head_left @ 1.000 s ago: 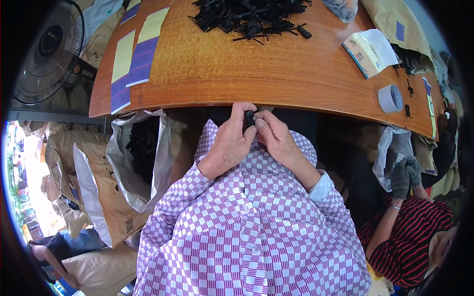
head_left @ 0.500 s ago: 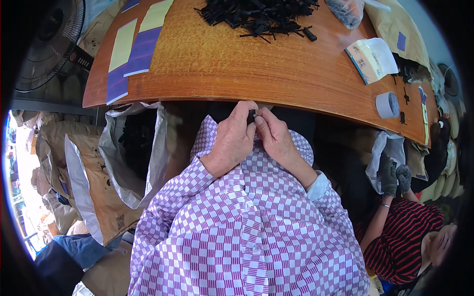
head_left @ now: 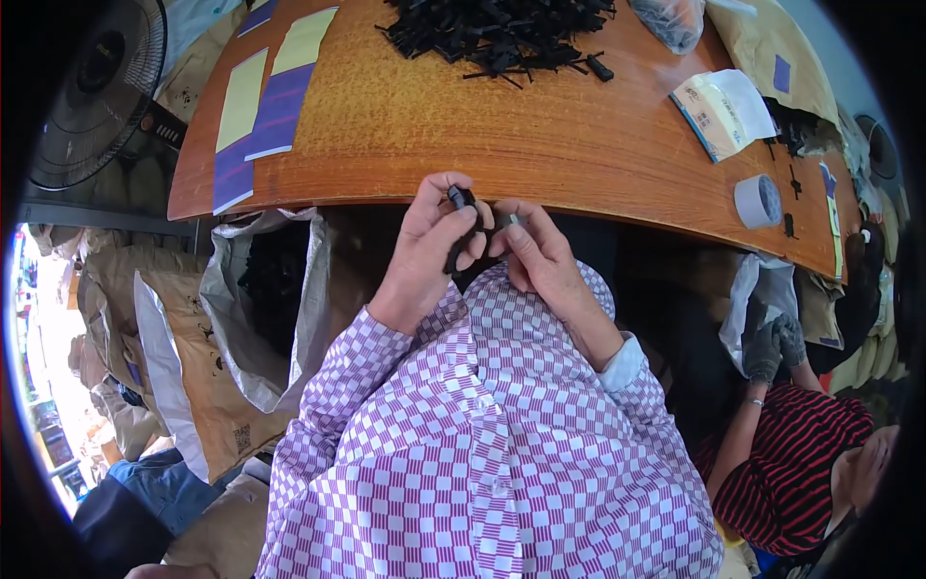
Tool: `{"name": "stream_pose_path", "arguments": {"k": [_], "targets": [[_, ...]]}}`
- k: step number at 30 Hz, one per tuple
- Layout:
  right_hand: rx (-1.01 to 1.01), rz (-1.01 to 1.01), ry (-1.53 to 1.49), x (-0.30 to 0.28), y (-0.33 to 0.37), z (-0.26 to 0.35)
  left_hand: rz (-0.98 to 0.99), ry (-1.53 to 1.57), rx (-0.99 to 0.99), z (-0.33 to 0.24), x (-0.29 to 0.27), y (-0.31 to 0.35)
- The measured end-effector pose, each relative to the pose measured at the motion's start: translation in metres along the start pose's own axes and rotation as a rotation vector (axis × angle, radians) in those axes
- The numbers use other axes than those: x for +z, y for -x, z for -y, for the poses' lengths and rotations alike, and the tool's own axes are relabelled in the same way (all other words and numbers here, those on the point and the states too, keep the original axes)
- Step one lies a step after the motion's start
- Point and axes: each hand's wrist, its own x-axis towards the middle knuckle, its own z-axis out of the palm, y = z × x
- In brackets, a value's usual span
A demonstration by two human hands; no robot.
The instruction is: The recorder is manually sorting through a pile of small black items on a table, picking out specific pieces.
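Observation:
Just off the table's front edge, my left hand [head_left: 418, 253] is closed around a small black plastic part [head_left: 457, 197]. One end pokes up past the thumb, and a dark lower end shows below the fingers. Beside it, a little to the right, my right hand [head_left: 548, 268] pinches a tiny pale grey-green piece [head_left: 514, 222] between thumb and fingertips. Its exact kind is too small to tell. A gap separates the two hands. On the far side of the table lies a heap of black plastic parts [head_left: 497, 39], with a single black piece [head_left: 599, 68] at its near right edge.
The wooden table [head_left: 405, 145] carries purple-and-yellow strips [head_left: 280, 106], a tape roll [head_left: 757, 202] and a paper packet [head_left: 723, 114]. An open white sack [head_left: 313, 289] hangs at left, near a fan [head_left: 96, 96]. At right sits a co-worker with gloved hands [head_left: 776, 347].
My hands, earlier together over a dark part, are now apart. The left has turned up and left with the black part; the right keeps its pinch, now showing a small pale piece.

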Motion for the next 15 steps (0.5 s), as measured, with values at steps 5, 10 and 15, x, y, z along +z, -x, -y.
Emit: {"name": "stream_pose_path", "arguments": {"k": [5, 10, 15], "targets": [[-0.05, 0.025, -0.16, -0.008, 0.0, -0.004, -0.033, 0.172, -0.133, 0.005, -0.003, -0.001], [-0.054, -0.031, -0.199, -0.006, 0.0, 0.0, 0.139, 0.085, -0.201, 0.013, -0.004, 0.0], [0.047, 0.091, -0.289, -0.014, -0.002, -0.003, 0.204, 0.02, -0.226, 0.01, 0.004, 0.002]]}}
